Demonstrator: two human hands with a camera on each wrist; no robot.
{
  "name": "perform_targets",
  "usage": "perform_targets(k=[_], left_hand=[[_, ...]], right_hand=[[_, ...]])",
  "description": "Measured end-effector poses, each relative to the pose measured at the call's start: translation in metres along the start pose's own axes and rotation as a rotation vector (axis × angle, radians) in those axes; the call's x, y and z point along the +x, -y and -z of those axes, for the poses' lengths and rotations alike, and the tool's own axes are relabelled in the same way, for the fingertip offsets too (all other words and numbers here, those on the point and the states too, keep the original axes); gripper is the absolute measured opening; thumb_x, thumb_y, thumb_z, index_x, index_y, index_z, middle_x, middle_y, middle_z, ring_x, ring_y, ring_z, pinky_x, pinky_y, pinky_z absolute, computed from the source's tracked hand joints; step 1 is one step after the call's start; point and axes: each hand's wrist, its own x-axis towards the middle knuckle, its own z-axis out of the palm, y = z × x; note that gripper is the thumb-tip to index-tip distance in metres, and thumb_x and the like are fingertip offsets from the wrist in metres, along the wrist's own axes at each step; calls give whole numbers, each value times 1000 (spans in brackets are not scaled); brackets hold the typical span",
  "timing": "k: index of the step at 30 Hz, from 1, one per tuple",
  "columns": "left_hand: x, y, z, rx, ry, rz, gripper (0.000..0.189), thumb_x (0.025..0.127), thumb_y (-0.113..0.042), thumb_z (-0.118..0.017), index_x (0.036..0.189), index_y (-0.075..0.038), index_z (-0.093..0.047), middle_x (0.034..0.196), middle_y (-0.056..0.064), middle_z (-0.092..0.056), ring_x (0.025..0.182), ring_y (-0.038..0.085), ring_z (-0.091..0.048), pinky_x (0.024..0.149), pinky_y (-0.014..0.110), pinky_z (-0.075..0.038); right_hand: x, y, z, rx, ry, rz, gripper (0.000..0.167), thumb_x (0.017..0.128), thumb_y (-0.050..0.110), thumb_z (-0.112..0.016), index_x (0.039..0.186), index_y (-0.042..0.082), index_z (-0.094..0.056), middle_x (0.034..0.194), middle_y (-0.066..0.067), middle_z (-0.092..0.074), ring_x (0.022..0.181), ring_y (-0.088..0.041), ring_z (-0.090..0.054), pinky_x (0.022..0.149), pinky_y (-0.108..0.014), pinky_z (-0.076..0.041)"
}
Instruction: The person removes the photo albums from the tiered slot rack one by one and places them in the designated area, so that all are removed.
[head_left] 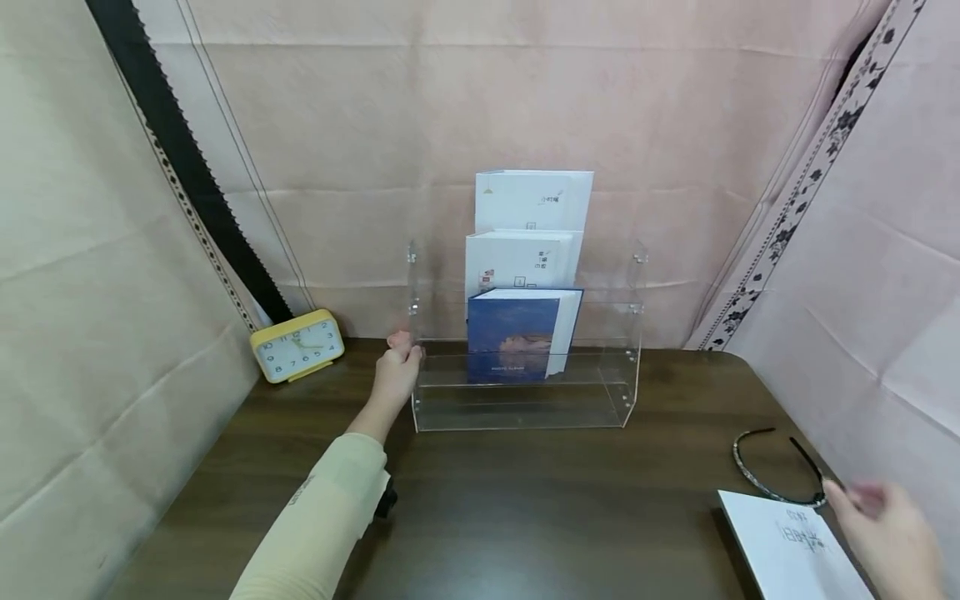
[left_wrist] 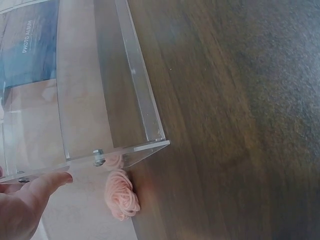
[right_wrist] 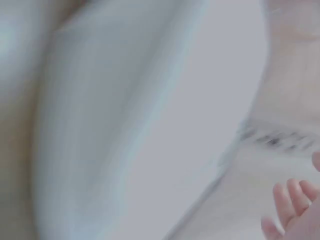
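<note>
A clear acrylic rack (head_left: 517, 417) stands on the brown table with books in tiers. My left hand (head_left: 396, 379) holds its left side panel, thumb on one face; the left wrist view shows the thumb (left_wrist: 52, 184) along the panel edge. In the front tier is a blue photo album (head_left: 512, 333), with a white book (head_left: 495, 258) behind it and a taller white book (head_left: 517, 200) at the back. My right hand (head_left: 885, 533), blurred, is beside a white book (head_left: 787, 542) lying flat at lower right. Its fingers (right_wrist: 285, 205) look loosely bent and apart from the book.
A yellow-framed clock (head_left: 298, 346) sits at the table's back left. A bundle of pink cord (left_wrist: 121, 195) lies beside the rack's left side. A dark patterned headband (head_left: 772, 492) rests just behind the flat white book. Pale cloth hangs around the table.
</note>
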Motion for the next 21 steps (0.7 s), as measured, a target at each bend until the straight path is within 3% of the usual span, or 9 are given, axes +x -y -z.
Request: perform_targets(k=[4, 6, 9, 13, 16, 21], left_hand=[[-1, 0, 0, 13, -14, -18, 22, 94, -12, -50, 91, 3, -67, 90, 19, -65, 83, 32, -57, 79, 47, -45], [-1, 0, 0, 17, -18, -26, 23, 93, -12, -50, 88, 3, -66, 88, 19, -65, 81, 32, -57, 77, 47, -46], [0, 0, -2, 18, -19, -24, 23, 93, -13, -50, 84, 3, -65, 83, 18, -64, 77, 32, -56, 74, 46, -46], [1, -1, -3, 7, -26, -22, 23, 93, -12, -52, 82, 4, -64, 79, 17, -62, 75, 32, -55, 72, 46, -46], [1, -1, -2, 3, -28, -19, 22, 93, -12, -52, 82, 3, -64, 79, 16, -62, 75, 32, -54, 73, 46, -46], [-2, 0, 0, 3, -9, 9, 22, 94, -12, -51, 87, 3, -66, 84, 16, -63, 77, 31, -55, 73, 45, -46]], right_hand=[[18, 78, 3, 219, -103, 210, 32, 88, 34, -65, 108, 11, -57, 86, 24, -54, 73, 16, -44, 63, -12, -36], [29, 118, 1, 317, -103, 311, 26, 87, 31, -66, 106, 15, -58, 87, 32, -51, 78, 16, -48, 66, -5, -37], [42, 173, -11, 405, -110, 442, 27, 87, 26, -67, 108, 9, -58, 90, 25, -56, 82, 12, -53, 71, -5, -39], [56, 227, -38, 466, -54, 558, 37, 88, 21, -66, 114, -3, -54, 100, 0, -62, 86, 2, -55, 77, -12, -43], [62, 251, -65, 481, 23, 566, 42, 89, 27, -65, 116, -3, -52, 106, -13, -61, 91, -9, -57, 81, -20, -46], [65, 264, -113, 534, 119, 509, 51, 85, 32, -69, 116, -4, -50, 110, -18, -60, 99, -27, -58, 88, -35, -46]])
